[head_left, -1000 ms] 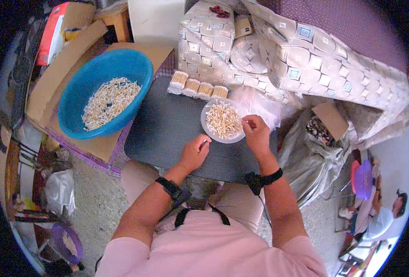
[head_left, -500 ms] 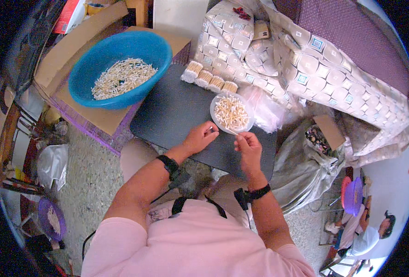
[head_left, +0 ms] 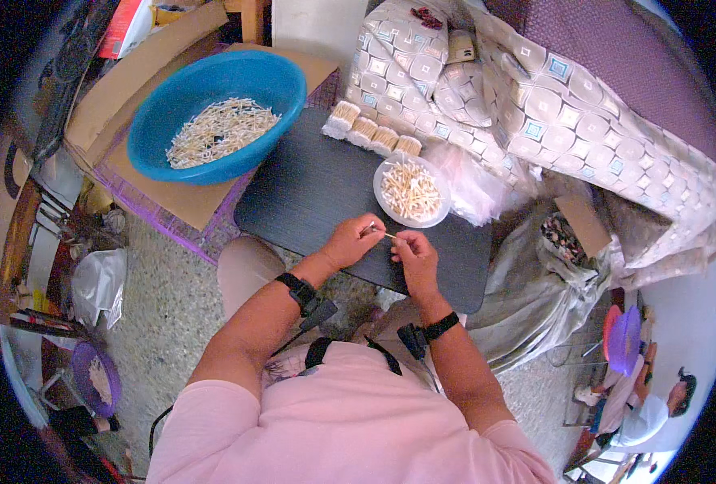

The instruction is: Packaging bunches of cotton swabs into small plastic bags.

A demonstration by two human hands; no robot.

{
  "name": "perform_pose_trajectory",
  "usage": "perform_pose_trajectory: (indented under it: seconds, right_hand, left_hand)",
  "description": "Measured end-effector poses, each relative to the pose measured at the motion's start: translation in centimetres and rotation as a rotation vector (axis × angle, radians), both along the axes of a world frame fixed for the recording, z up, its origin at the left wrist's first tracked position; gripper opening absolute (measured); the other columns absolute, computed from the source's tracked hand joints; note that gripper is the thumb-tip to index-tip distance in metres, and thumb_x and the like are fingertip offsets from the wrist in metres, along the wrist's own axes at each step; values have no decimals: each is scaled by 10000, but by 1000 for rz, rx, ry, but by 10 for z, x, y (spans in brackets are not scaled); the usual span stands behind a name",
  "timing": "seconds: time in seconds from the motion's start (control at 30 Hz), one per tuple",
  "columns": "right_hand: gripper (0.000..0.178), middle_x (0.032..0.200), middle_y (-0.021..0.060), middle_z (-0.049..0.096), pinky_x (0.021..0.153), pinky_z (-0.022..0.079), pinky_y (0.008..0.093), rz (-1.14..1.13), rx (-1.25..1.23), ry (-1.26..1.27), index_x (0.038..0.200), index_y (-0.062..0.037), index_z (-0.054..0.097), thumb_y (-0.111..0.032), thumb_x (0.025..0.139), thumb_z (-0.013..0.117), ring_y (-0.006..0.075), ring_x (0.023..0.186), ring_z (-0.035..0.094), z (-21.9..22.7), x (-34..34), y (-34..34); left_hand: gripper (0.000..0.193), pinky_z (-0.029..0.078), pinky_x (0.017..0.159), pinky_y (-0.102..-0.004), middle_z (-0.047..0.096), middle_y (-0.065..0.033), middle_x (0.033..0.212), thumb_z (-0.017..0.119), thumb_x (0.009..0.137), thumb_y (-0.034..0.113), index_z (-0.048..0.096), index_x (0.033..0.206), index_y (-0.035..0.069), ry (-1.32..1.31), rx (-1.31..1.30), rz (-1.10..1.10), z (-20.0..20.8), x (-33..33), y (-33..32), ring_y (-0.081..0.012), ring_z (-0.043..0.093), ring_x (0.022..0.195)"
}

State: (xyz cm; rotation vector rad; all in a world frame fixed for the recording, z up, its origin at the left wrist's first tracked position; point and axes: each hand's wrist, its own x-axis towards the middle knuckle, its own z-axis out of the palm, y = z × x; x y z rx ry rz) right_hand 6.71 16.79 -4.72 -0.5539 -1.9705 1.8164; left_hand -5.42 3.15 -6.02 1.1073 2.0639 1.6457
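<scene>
Over the near part of a dark tabletop [head_left: 301, 173], my two hands are close together. Thumb and fingers of my right hand [head_left: 416, 256] pinch a cotton swab [head_left: 389, 235], which points across toward the left hand. My left hand [head_left: 353, 242] is closed, and a small white swab tip shows at its fingers; how many swabs it holds is hidden. Just beyond the hands stands a white bowl [head_left: 379, 194] heaped with loose cotton swabs [head_left: 410, 189]. Behind it, bundles of swabs [head_left: 364, 131] lie in a row.
A large blue basin [head_left: 152, 149] of loose swabs sits on cardboard [head_left: 200, 206] at the left. Clear plastic bags [head_left: 475, 189] lie right of the bowl, beside a patterned cloth cover [head_left: 535, 105]. A grey sack [head_left: 527, 282] stands at the right; another person [head_left: 640, 419] sits farther off.
My right hand has moved left and away from the bowl's edge with the swab, coming up to the left hand. The left hand stays nearly in place, still closed.
</scene>
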Motion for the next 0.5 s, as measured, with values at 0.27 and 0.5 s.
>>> perform_pose_trajectory:
  seconds: [0.27, 0.5]
  right_hand:
    - [125, 875, 32, 623, 638, 529, 240, 14, -137, 79, 1021, -16, 599, -85, 916, 602, 100, 737, 600, -2, 2, 2]
    - [124, 855, 30, 628, 636, 516, 242, 57, -158, 89, 1002, -20, 605, -99, 907, 616, 101, 719, 596, -6, 3, 12]
  left_hand:
    - [186, 480, 656, -387, 632, -129, 780, 587, 888, 225, 621, 897, 42, 147, -41, -61, 5, 0, 1, -276, 627, 723]
    - [232, 475, 690, -450, 615, -139, 828, 593, 878, 286, 620, 864, 56, 419, -81, -137, -5, 4, 3, -354, 607, 797]
